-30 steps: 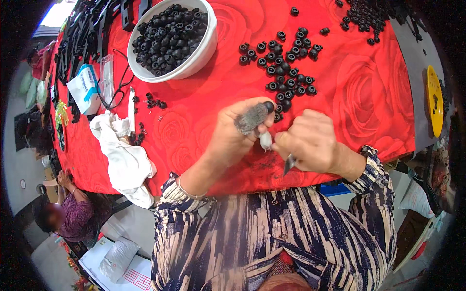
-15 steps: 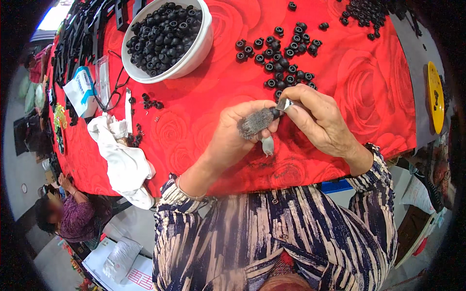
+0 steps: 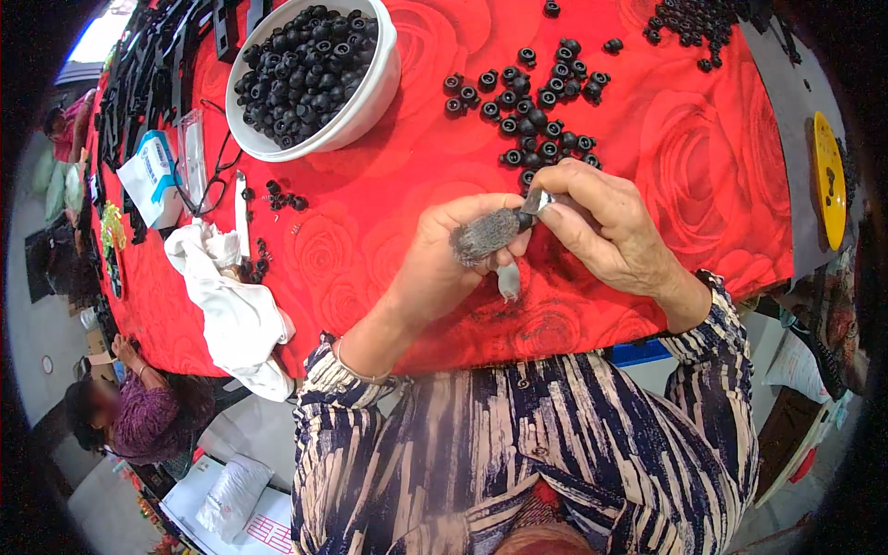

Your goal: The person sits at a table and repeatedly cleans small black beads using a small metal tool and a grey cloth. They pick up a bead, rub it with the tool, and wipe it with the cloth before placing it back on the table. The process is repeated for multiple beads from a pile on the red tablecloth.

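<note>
Hands meet: our left hand [image 3: 444,254] grips a grey fuzzy pad [image 3: 484,236]; our right hand [image 3: 606,231] pinches a small black ring [image 3: 525,220] against it, likely mid-fitting.

A: Counts on the red table [image 3: 703,185]?
B: One white bowl [image 3: 370,102] near the far edge, heaped with black caps, too many to count. Loose black caps [image 3: 536,120] mid-table: roughly 25. Another pile [image 3: 694,18] at the far right corner, uncountable.
A: Rest?
B: One white cloth [image 3: 231,305] at the near left edge, one yellow disc [image 3: 828,176] at the right edge, two hands, one grey brush [image 3: 486,236].
</note>
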`<state>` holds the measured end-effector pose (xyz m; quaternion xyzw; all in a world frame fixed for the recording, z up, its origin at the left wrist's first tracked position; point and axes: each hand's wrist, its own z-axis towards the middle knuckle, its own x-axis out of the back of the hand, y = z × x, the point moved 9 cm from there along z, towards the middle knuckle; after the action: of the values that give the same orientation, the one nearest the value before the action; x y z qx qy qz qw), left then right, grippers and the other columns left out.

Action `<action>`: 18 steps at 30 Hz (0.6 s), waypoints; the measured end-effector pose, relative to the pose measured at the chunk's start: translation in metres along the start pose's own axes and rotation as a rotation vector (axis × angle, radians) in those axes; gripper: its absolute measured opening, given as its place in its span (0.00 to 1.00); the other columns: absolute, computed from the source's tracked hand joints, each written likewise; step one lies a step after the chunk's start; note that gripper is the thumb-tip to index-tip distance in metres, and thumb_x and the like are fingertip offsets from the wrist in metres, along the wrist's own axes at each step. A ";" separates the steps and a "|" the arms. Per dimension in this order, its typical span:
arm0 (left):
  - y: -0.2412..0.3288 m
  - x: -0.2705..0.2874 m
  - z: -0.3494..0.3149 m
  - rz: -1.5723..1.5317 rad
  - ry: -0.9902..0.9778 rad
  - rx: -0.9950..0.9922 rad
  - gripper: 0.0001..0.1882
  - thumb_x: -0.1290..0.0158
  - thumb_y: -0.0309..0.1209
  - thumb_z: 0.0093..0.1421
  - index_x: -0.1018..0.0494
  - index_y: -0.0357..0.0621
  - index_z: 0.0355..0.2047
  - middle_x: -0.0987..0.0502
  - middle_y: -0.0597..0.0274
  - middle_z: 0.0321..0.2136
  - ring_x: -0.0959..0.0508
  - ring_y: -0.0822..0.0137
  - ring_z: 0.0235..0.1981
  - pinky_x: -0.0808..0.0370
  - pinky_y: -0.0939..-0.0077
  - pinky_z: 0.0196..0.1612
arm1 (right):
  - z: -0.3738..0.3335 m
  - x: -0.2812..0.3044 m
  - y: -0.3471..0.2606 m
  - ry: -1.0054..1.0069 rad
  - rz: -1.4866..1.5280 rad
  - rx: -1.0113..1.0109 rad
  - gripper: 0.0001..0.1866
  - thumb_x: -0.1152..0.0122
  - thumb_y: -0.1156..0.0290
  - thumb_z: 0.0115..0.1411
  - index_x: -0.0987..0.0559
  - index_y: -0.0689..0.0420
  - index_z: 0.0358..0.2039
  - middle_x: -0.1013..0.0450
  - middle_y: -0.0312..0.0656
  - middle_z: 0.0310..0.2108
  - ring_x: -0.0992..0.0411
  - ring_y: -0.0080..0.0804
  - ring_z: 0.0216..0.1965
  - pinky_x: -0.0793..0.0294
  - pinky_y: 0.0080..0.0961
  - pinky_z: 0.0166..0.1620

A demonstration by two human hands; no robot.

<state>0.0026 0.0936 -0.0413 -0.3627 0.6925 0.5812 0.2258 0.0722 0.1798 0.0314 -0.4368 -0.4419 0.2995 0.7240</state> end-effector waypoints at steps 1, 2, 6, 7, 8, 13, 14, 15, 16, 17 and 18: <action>-0.001 0.001 0.000 0.011 0.005 0.005 0.14 0.54 0.26 0.61 0.30 0.36 0.47 0.27 0.62 0.30 0.28 0.76 0.28 0.29 0.86 0.31 | 0.000 0.000 0.000 -0.002 -0.006 0.004 0.06 0.47 0.78 0.57 0.28 0.64 0.35 0.30 0.47 0.29 0.28 0.41 0.29 0.30 0.29 0.32; -0.002 0.001 0.000 -0.002 0.008 0.021 0.14 0.54 0.25 0.61 0.30 0.36 0.47 0.27 0.62 0.30 0.28 0.76 0.28 0.29 0.86 0.31 | 0.000 0.000 -0.001 -0.006 -0.009 0.011 0.06 0.47 0.78 0.57 0.28 0.64 0.35 0.30 0.47 0.29 0.28 0.40 0.29 0.30 0.29 0.31; -0.002 0.002 -0.003 0.000 0.031 0.053 0.14 0.53 0.25 0.60 0.30 0.36 0.47 0.27 0.62 0.30 0.28 0.76 0.28 0.29 0.85 0.32 | 0.001 -0.001 -0.001 -0.016 0.010 0.014 0.06 0.46 0.78 0.56 0.28 0.64 0.35 0.30 0.47 0.28 0.28 0.40 0.29 0.30 0.29 0.31; -0.002 0.002 -0.003 0.014 0.040 0.053 0.14 0.53 0.25 0.60 0.30 0.36 0.47 0.27 0.62 0.30 0.28 0.76 0.28 0.28 0.84 0.32 | 0.001 -0.002 -0.002 -0.022 0.008 0.019 0.06 0.46 0.78 0.56 0.28 0.64 0.35 0.30 0.47 0.28 0.28 0.40 0.29 0.30 0.29 0.31; -0.003 0.003 -0.003 0.022 0.042 0.050 0.14 0.53 0.25 0.60 0.30 0.36 0.47 0.27 0.62 0.30 0.28 0.76 0.28 0.28 0.84 0.31 | 0.001 -0.002 0.000 -0.026 0.004 0.020 0.06 0.46 0.78 0.56 0.27 0.64 0.35 0.30 0.47 0.28 0.28 0.40 0.28 0.30 0.29 0.31; -0.002 0.001 -0.003 0.119 0.026 0.067 0.14 0.53 0.25 0.60 0.30 0.35 0.46 0.27 0.62 0.30 0.28 0.75 0.28 0.26 0.81 0.26 | 0.001 -0.001 -0.002 -0.045 0.019 0.038 0.06 0.46 0.78 0.56 0.27 0.64 0.35 0.31 0.47 0.27 0.29 0.39 0.27 0.31 0.29 0.29; -0.003 0.001 -0.003 0.123 0.019 0.060 0.14 0.53 0.25 0.60 0.29 0.35 0.46 0.27 0.62 0.29 0.29 0.75 0.27 0.25 0.81 0.25 | 0.001 -0.002 -0.001 -0.051 0.024 0.034 0.06 0.46 0.78 0.56 0.27 0.64 0.35 0.31 0.47 0.27 0.29 0.39 0.26 0.31 0.29 0.29; -0.003 0.002 -0.004 0.126 0.012 0.053 0.13 0.53 0.24 0.60 0.29 0.35 0.45 0.27 0.62 0.29 0.29 0.75 0.27 0.25 0.80 0.24 | 0.001 -0.003 0.000 -0.057 0.029 0.029 0.06 0.46 0.78 0.56 0.27 0.63 0.35 0.31 0.47 0.26 0.29 0.39 0.26 0.31 0.29 0.28; -0.004 0.003 -0.003 0.130 0.005 0.046 0.13 0.53 0.24 0.59 0.29 0.35 0.45 0.27 0.62 0.29 0.29 0.75 0.26 0.25 0.80 0.24 | 0.001 -0.004 -0.001 -0.077 0.006 0.058 0.06 0.45 0.78 0.55 0.27 0.64 0.35 0.32 0.45 0.25 0.31 0.36 0.24 0.34 0.28 0.27; -0.002 0.005 -0.003 0.154 0.032 0.014 0.13 0.53 0.24 0.59 0.29 0.35 0.45 0.28 0.62 0.28 0.29 0.75 0.25 0.25 0.79 0.23 | 0.001 -0.005 -0.001 -0.097 -0.016 0.088 0.07 0.45 0.79 0.54 0.28 0.64 0.35 0.33 0.43 0.24 0.33 0.34 0.22 0.36 0.27 0.25; 0.000 0.008 -0.002 0.178 0.059 -0.018 0.13 0.53 0.24 0.59 0.29 0.35 0.44 0.28 0.62 0.28 0.29 0.75 0.24 0.25 0.79 0.23 | 0.001 -0.006 -0.002 -0.117 -0.039 0.118 0.08 0.45 0.79 0.53 0.28 0.64 0.35 0.35 0.42 0.23 0.35 0.31 0.20 0.38 0.27 0.24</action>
<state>-0.0016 0.0896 -0.0466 -0.3187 0.7232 0.5943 0.1494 0.0689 0.1746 0.0310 -0.3665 -0.4732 0.3360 0.7272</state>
